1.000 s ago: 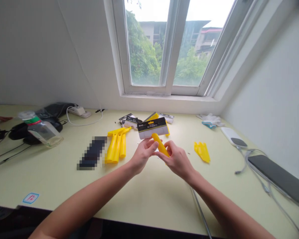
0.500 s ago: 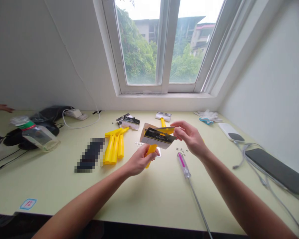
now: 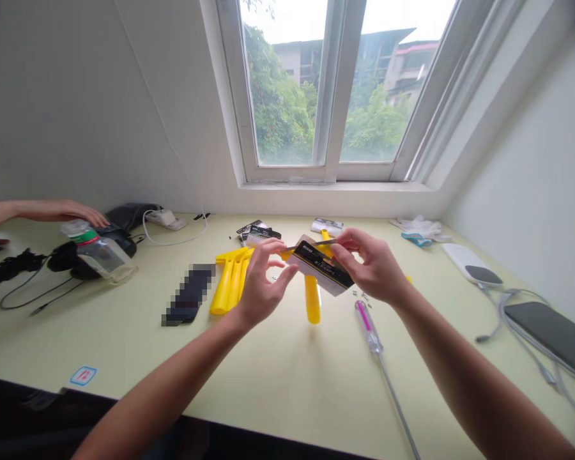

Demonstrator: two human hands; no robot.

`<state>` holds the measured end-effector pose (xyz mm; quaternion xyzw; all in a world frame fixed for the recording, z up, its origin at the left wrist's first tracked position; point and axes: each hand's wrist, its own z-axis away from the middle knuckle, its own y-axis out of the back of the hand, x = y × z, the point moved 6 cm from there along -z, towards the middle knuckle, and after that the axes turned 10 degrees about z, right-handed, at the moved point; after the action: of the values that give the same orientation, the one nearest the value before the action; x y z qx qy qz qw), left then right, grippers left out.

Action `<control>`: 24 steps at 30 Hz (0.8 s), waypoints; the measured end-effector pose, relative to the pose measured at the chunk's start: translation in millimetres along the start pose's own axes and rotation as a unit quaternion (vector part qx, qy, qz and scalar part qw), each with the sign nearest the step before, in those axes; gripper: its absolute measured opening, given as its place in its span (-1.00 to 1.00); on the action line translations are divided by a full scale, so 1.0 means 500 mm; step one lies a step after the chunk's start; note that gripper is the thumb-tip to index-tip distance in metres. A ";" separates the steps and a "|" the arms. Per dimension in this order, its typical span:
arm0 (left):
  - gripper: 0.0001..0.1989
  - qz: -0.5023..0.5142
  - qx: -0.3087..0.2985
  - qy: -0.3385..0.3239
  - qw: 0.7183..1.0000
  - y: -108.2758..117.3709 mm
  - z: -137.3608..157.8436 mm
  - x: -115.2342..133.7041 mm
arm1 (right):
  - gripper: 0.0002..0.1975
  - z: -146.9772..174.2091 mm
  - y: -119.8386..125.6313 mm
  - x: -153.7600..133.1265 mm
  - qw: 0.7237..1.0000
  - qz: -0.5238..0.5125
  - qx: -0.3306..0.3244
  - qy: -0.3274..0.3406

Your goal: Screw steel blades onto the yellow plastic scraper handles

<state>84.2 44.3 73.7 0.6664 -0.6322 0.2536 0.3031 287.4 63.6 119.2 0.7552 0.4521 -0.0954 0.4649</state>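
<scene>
A yellow-handled scraper (image 3: 312,301) is held above the table with its handle hanging down. A folded black and white printed card (image 3: 322,267) covers much of its head. My right hand (image 3: 371,262) pinches the right end of the head and card between thumb and fingers. My left hand (image 3: 264,281) is beside the left end, its thumb and fingers apart around it; whether they touch it is unclear. Left of this, several yellow handles (image 3: 226,284) with crosswise heads lie together, partly hidden by my left hand. A screwdriver (image 3: 368,327) with a clear and pink handle lies at right.
Small screws (image 3: 364,297) lie above the screwdriver. More printed cards (image 3: 263,235) and another yellow tool (image 3: 324,234) are at the back. A bottle (image 3: 103,255), another person's hand (image 3: 71,211) and cables are at left. A white power bank (image 3: 464,263) and gloves (image 3: 419,229) are at right.
My left hand has let go of the yellow handle and moved up to the left end of the head. The card has tilted. Another person's hand reaches further in at left.
</scene>
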 end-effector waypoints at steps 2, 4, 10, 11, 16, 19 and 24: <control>-0.60 -0.008 -0.001 -0.011 1.000 -0.007 0.003 0.010 | -0.80 0.005 0.006 -0.010 0.999 0.016 0.028 0.000; -0.50 0.019 -0.009 0.002 1.000 -0.019 0.008 0.010 | -0.81 0.009 0.009 -0.016 0.999 0.018 0.042 -0.002; -0.08 0.197 0.028 0.073 0.977 -0.040 -0.012 -0.009 | -0.85 0.023 0.009 -0.050 0.990 0.112 0.053 0.061; -0.03 0.219 0.026 0.091 0.971 -0.045 -0.018 -0.015 | -0.85 0.026 0.010 -0.056 0.988 0.123 0.059 0.073; 0.00 0.253 0.042 0.126 0.958 -0.053 -0.022 -0.031 | -0.86 0.030 0.017 -0.058 0.991 0.098 0.074 0.045; -0.03 0.243 0.058 0.108 0.962 -0.051 -0.009 -0.026 | -0.83 0.026 0.012 -0.043 0.998 0.016 0.063 -0.012; -0.24 0.233 0.066 0.090 0.966 -0.052 0.004 -0.017 | -0.76 0.022 0.000 -0.021 0.993 -0.067 0.048 -0.085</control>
<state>109.3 48.8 64.1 0.4935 -0.7218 0.4176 0.2470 284.5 48.5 119.2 0.7340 0.4557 -0.2116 0.4571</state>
